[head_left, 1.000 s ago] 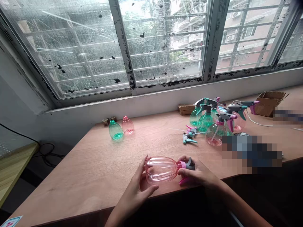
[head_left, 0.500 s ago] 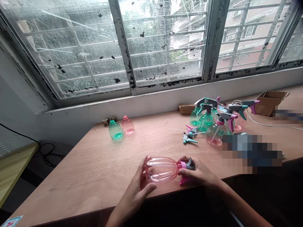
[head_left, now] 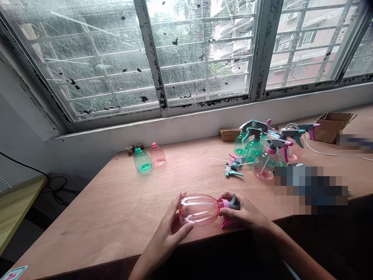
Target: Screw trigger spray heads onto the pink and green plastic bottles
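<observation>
A clear pink spray bottle lies on its side near the front edge of the wooden table. My left hand cups its base, fingers curled round the body. My right hand is closed on the grey and pink trigger head at the bottle's neck. The head sits on the neck; how far it is screwed on I cannot tell.
Two headless bottles, one green and one pink, stand at the back left. Several finished spray bottles cluster at the right with loose trigger heads before them. A cardboard box sits far right. Blurred patches cover the near right.
My left thumb has crept slightly further along the bottle's underside. The bottle and my right hand have hardly moved.
</observation>
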### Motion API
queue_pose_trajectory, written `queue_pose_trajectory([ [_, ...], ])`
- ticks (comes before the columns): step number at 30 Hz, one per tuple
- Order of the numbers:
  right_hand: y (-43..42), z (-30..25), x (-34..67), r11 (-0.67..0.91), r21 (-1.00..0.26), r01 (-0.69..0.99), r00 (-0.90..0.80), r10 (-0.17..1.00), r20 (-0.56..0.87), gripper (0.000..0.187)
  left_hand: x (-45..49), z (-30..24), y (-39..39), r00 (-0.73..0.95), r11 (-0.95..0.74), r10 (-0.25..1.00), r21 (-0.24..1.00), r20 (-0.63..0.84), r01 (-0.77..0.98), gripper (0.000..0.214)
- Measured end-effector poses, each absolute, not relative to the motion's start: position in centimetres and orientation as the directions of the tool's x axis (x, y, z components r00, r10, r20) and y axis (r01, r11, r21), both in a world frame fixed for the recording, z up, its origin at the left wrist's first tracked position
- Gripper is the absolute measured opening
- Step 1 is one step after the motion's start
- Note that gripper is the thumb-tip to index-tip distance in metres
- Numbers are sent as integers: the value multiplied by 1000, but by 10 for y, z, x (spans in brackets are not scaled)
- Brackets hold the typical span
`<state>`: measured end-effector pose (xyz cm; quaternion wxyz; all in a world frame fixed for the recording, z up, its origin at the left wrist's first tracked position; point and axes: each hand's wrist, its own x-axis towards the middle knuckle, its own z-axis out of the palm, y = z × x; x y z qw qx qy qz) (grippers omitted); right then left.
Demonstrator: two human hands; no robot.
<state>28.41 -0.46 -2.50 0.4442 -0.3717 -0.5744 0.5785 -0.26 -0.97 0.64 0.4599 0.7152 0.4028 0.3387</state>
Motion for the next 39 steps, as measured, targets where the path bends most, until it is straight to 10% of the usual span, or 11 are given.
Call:
queue_pose_trajectory([
  [39, -6, -19, 283, 39, -996, -82, -314, 947, 63, 39, 3, 10, -15, 421, -261, 899, 921, 123, 288, 77],
])
